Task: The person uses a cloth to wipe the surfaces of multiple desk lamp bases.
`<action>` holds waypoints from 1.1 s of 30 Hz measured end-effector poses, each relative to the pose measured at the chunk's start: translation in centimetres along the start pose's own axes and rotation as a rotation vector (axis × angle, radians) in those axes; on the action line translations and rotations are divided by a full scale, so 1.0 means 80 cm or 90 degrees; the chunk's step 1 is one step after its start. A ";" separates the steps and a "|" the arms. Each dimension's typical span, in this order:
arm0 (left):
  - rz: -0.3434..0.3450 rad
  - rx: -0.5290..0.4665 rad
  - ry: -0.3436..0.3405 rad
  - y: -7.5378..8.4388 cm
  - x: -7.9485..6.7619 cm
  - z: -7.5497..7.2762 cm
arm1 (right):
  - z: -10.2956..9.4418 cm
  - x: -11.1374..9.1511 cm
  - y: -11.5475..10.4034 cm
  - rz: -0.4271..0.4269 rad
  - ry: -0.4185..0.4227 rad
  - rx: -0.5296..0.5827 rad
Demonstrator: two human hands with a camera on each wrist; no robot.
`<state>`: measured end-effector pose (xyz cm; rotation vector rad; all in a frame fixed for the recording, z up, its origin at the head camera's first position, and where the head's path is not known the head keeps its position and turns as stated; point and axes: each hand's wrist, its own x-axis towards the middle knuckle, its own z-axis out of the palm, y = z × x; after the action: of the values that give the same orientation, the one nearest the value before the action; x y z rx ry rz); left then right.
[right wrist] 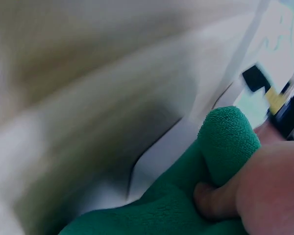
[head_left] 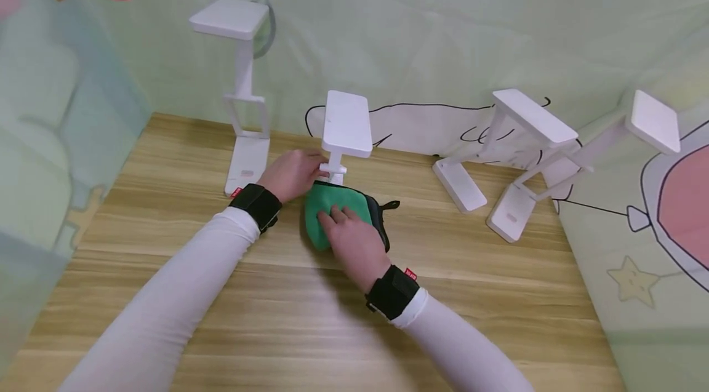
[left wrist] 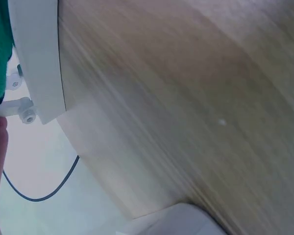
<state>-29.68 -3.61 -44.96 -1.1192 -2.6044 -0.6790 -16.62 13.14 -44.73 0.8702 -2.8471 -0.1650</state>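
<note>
A small white desk lamp [head_left: 347, 123] stands near the back of the wooden table. My left hand [head_left: 293, 175] grips it at the hinge [left wrist: 27, 115] below its flat head, with part of the fingers hidden behind the stem. In front of the lamp is a green cleaning mitt [head_left: 320, 213] with black trim and a black loop; it covers the lamp's lower part. My right hand [head_left: 357, 244] holds the mitt from above, fingers spread on the fabric. In the right wrist view the thumb presses into the fluffy green fabric [right wrist: 230, 137], which bunches around it.
Another white desk lamp [head_left: 246, 158] stands on the left, close to my left wrist. Two more lamps, one folded over [head_left: 460, 186] and one leaning out [head_left: 512, 213], stand at the back right. A printed cloth wall [head_left: 415, 41] rises behind the table [head_left: 266, 330].
</note>
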 end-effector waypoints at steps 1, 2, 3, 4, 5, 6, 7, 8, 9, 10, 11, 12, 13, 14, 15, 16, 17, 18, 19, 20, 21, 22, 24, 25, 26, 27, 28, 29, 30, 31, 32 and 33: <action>0.002 0.004 0.001 0.000 0.000 0.000 | 0.000 -0.001 -0.005 -0.012 0.006 0.000; 0.002 0.006 0.001 0.000 -0.001 0.000 | 0.001 -0.001 -0.010 -0.023 0.014 0.002; 0.002 0.005 0.002 0.000 -0.001 0.001 | 0.002 0.000 -0.014 -0.032 0.021 0.004; 0.006 0.005 0.004 0.001 -0.001 0.001 | 0.004 0.001 -0.017 -0.040 0.029 0.011; 0.007 0.004 0.005 0.002 0.000 0.002 | 0.005 0.003 -0.019 -0.046 0.036 0.015; 0.009 0.002 0.006 0.003 0.000 0.002 | 0.007 0.005 -0.021 -0.051 0.042 0.022; 0.009 0.000 0.005 0.004 0.000 0.003 | 0.010 0.008 -0.022 -0.054 0.048 0.030; 0.008 -0.002 0.003 0.005 0.001 0.004 | 0.013 0.012 -0.022 -0.057 0.056 0.036; 0.006 -0.004 0.001 0.006 0.001 0.004 | 0.016 0.016 -0.022 -0.057 0.065 0.044; 0.003 -0.007 -0.003 0.008 0.001 0.004 | 0.020 0.021 -0.020 -0.055 0.073 0.054; -0.001 -0.010 -0.007 0.009 0.001 0.004 | 0.023 0.026 -0.018 -0.051 0.081 0.062; -0.004 -0.013 -0.009 0.011 0.002 0.004 | 0.027 0.031 -0.015 -0.046 0.088 0.069; -0.008 -0.017 -0.012 0.012 0.002 0.004 | 0.030 0.036 -0.011 -0.040 0.095 0.078; -0.012 -0.022 -0.014 0.013 0.002 0.005 | 0.032 0.040 -0.007 -0.034 0.101 0.087; -0.014 -0.027 -0.014 0.014 0.002 0.005 | 0.034 0.044 -0.002 -0.028 0.104 0.098; -0.017 -0.033 -0.015 0.015 0.002 0.006 | 0.036 0.047 0.002 -0.025 0.105 0.108; -0.018 -0.037 -0.014 0.015 0.002 0.007 | 0.037 0.048 0.007 -0.024 0.104 0.118; -0.018 -0.040 -0.013 0.016 0.002 0.007 | 0.038 0.049 0.011 -0.023 0.102 0.129; -0.018 -0.042 -0.011 0.016 0.002 0.008 | 0.039 0.049 0.015 -0.022 0.101 0.139; -0.017 -0.043 -0.009 0.015 0.002 0.009 | 0.040 0.048 0.018 -0.019 0.099 0.146; -0.014 -0.042 -0.007 0.015 0.002 0.009 | 0.041 0.047 0.021 -0.016 0.097 0.151; -0.011 -0.041 -0.004 0.015 0.002 0.009 | 0.041 0.045 0.024 -0.012 0.094 0.157; -0.004 -0.035 0.000 0.014 0.002 0.010 | 0.040 0.041 0.028 0.002 0.090 0.167; -0.001 -0.032 0.001 0.013 0.002 0.010 | 0.040 0.039 0.029 0.009 0.087 0.171; 0.001 -0.029 0.002 0.013 0.003 0.010 | 0.038 0.036 0.031 0.016 0.081 0.178; 0.002 -0.026 0.003 0.012 0.003 0.010 | 0.036 0.034 0.032 0.021 0.075 0.184; 0.003 -0.025 0.006 0.011 0.003 0.010 | 0.035 0.031 0.033 0.026 0.068 0.190; 0.004 -0.023 0.007 0.011 0.002 0.010 | 0.033 0.028 0.034 0.034 0.059 0.196; 0.004 -0.022 0.009 0.010 0.002 0.010 | 0.031 0.025 0.035 0.042 0.051 0.199; 0.003 -0.021 0.010 0.010 0.001 0.010 | 0.030 0.022 0.036 0.052 0.042 0.200; 0.002 -0.022 0.010 0.009 0.000 0.009 | 0.029 0.020 0.036 0.061 0.034 0.197; 0.001 -0.021 0.011 0.008 -0.001 0.009 | 0.028 0.017 0.036 0.068 0.025 0.188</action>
<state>-29.17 -2.88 -45.39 -1.1204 -2.5866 -0.7312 -19.73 14.89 -46.30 0.7557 -2.9163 0.2885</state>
